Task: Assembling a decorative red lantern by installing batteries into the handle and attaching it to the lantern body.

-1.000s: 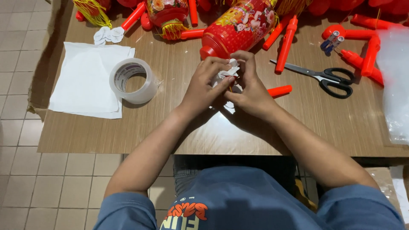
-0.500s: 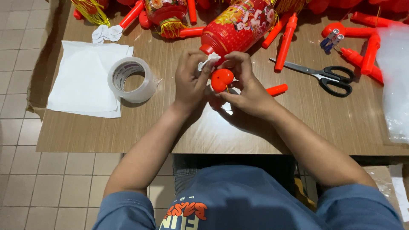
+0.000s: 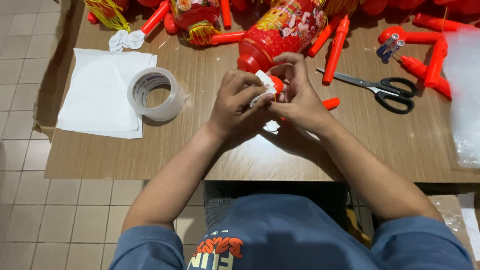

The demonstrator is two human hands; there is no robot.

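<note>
Since half a second ago the hands have closed together again: the round orange end that faced the camera is now mostly hidden, and a white slip sits where it showed. The left hand pinches the white slip between thumb and fingers; the right hand curls over from the far side, fingers closed around a small orange piece — only a bit of it peeks out between the two hands. Both are held just above the table, right at the near end of the big red lantern.

Counted: one tape roll, whitish and lying flat, left of the hands, overlapping one stack of white sheets. One pair of scissors with black handles, right of the hands. One orange stick pokes out from behind the right hand. Two small lanterns are in view — the big one and a second farther left, with a yellow fringe. Loose orange sticks lie along the far edge; at least six show, some cut off by the frame. One clear plastic bag sits at the right edge.

The orange piece looks smooth and rounded; its full shape cannot be told.
</note>
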